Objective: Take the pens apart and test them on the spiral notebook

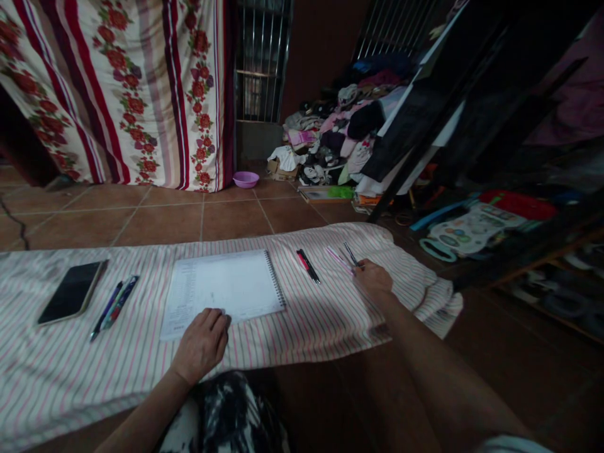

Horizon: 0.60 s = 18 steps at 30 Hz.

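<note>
My left hand (202, 340) lies palm down on the near edge of a spiral notebook (236, 280), its fingers stretched out and holding nothing. Faint markings show on the white page. Far to the right, my right hand (375, 277) has its fingers closed at the near end of a dark, silvery pen (350, 253). Close beside it lies a pink and white pen (338, 258), whose near end also reaches the fingertips; whether it is gripped too, I cannot tell. Between notebook and right hand, a red pen and a black pen (309, 265) lie side by side.
A striped cloth (325, 321) covers the low table. At left are a phone (73, 292) and several pens (114, 307). Beyond, on the tiled floor, stand a purple basin (246, 180) and a heap of clothes (337, 132). A flowered curtain (155, 94) hangs behind.
</note>
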{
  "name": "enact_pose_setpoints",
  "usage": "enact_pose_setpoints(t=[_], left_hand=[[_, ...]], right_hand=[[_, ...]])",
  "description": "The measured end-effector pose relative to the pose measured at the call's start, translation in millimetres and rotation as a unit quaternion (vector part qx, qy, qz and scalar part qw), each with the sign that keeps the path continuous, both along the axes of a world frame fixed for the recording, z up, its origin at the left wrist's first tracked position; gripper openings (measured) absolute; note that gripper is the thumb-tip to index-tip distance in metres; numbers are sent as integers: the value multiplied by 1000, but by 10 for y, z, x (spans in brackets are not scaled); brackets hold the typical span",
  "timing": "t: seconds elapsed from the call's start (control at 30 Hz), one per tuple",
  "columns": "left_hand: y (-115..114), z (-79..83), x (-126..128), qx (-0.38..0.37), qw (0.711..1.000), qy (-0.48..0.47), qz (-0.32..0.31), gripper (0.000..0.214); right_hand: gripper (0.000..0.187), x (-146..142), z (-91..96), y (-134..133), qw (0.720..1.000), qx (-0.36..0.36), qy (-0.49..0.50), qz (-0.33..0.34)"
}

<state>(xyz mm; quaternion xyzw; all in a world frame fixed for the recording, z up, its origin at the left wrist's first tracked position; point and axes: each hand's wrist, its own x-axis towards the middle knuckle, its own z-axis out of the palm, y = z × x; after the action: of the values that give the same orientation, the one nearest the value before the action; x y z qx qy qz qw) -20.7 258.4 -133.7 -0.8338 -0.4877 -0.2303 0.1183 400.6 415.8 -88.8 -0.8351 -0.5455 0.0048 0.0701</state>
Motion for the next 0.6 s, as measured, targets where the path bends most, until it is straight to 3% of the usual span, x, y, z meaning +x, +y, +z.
enact_pose_setpoints(t=[0.6], left_hand=[[3,-12,9,-15,1000,6,10,17]], right_hand=[[30,50,-116,302,1000,-13,0,-13]])
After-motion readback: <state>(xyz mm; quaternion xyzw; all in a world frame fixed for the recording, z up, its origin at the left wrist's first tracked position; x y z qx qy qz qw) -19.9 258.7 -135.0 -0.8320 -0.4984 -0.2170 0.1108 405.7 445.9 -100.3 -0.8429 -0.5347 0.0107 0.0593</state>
